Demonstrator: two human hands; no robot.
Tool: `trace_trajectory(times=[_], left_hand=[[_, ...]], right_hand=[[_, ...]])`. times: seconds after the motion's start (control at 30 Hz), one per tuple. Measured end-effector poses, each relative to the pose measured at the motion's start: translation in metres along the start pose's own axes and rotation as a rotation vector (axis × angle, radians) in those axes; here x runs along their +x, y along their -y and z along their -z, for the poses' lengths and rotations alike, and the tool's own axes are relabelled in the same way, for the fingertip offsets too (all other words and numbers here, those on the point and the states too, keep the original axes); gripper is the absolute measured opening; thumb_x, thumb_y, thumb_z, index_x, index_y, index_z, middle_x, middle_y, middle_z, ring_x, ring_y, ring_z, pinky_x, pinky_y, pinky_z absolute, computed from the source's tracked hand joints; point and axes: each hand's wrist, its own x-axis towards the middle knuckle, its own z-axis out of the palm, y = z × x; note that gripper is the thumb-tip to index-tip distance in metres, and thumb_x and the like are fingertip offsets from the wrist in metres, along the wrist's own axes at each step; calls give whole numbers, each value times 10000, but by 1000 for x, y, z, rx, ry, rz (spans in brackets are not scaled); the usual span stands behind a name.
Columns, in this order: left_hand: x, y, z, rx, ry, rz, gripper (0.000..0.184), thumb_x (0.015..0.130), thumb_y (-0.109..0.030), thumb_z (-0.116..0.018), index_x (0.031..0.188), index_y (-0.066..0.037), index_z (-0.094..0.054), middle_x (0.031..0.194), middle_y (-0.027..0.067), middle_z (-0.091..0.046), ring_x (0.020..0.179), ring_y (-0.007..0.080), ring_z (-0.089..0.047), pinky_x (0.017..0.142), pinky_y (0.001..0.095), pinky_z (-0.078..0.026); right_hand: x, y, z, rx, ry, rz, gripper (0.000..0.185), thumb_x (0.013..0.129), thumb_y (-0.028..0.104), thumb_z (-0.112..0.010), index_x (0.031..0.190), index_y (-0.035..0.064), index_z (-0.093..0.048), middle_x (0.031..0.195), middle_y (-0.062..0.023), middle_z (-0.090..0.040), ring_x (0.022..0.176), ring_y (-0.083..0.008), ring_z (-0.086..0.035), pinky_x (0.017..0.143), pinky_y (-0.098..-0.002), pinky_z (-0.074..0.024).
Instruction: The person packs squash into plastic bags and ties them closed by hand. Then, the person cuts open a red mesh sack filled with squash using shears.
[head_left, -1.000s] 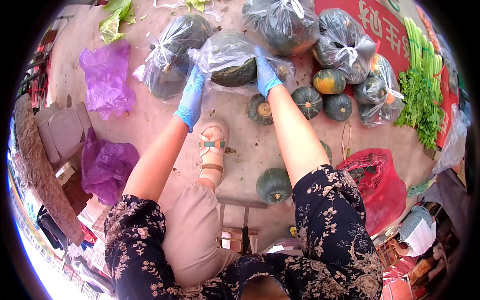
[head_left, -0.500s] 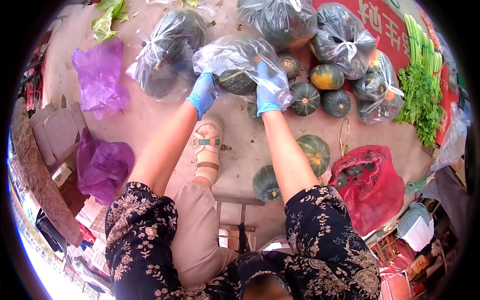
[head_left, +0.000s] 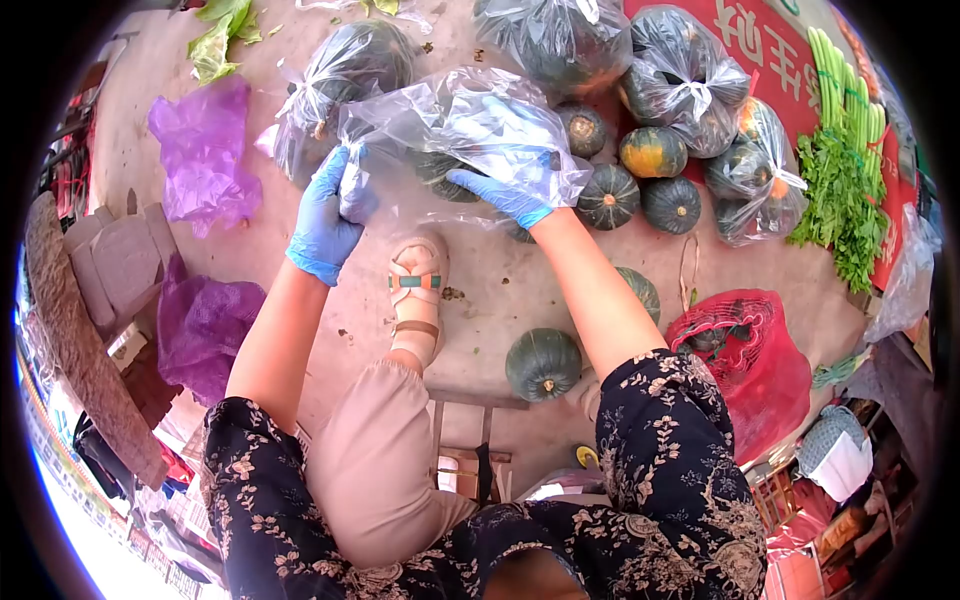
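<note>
A clear plastic bag (head_left: 500, 120) is stretched between my blue-gloved hands, partly over a dark green pumpkin (head_left: 440, 172) on the ground. My left hand (head_left: 328, 215) is closed round the bunched left edge of the bag. At the bag's right side, my right hand (head_left: 505, 195) holds the plastic, its thumb side pointing left beside the pumpkin. Some of its fingers show only faintly through the bag. Just to the right lie a striped green pumpkin (head_left: 608, 197) and a small dark pumpkin (head_left: 671, 206).
Tied bags of pumpkins (head_left: 350, 75) stand at the back. Celery (head_left: 845, 160) lies at right, with a red mesh sack (head_left: 755, 375) nearer me. Purple plastic (head_left: 205, 150) and a purple mesh sack (head_left: 210, 325) are at left. One dark pumpkin (head_left: 543, 364) sits near my sandalled foot (head_left: 415, 280).
My left hand has moved left and slightly toward me, pulling the bag's edge out sideways. My right hand has turned to point more leftward. The bag now spreads wider.
</note>
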Motion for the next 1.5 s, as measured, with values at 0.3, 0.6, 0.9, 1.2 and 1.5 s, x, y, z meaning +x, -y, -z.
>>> trace_trajectory(times=[0.3, 0.6, 0.9, 1.2, 1.5], left_hand=[[-10, 2, 22, 80, 149, 71, 204, 907, -240, -477, 988, -63, -540, 456, -45, -344, 338, 63, -279, 346, 220, -209], [-7, -17, 26, 300, 315, -1, 188, 874, -254, -540, 956, -95, -598, 726, -57, -560, 538, 26, -456, 460, 192, -351], [-16, -45, 14, 585, 70, -411, 164, 891, -222, -522, 854, -81, -598, 714, -47, -534, 523, 24, -411, 429, 184, -298], [-19, -28, 6, 658, 50, -505, 200, 903, -222, -505, 1000, -69, -591, 828, -20, -568, 676, 31, -480, 549, 186, -381], [-22, -7, -31, 818, 194, -476, 227, 929, -257, -457, 901, -75, -589, 817, -36, -541, 711, 38, -458, 602, 181, -379]], right_hand=[[9, 27, -62, -27, 326, -274, 799, 618, 474, -674, 1325, 286, -352, 1341, -122, -353, 1204, -374, -315, 943, -596, -226], [40, 28, -68, -262, 1, -321, 706, 607, 518, -660, 1180, 150, -476, 1245, -138, -389, 1190, -385, -319, 985, -562, -196], [32, 40, -142, -688, 278, 159, 271, 780, 85, -467, 1004, -6, -590, 1072, -179, -527, 1129, -369, -398, 989, -488, -257], [-18, 29, -33, 35, 59, 148, 108, 730, 113, -552, 811, 102, -623, 763, -57, -581, 759, -225, -544, 784, -355, -421], [-146, -67, 36, -47, -716, -632, 114, 743, 93, -589, 853, 63, -595, 854, -78, -597, 841, -261, -536, 784, -378, -404]])
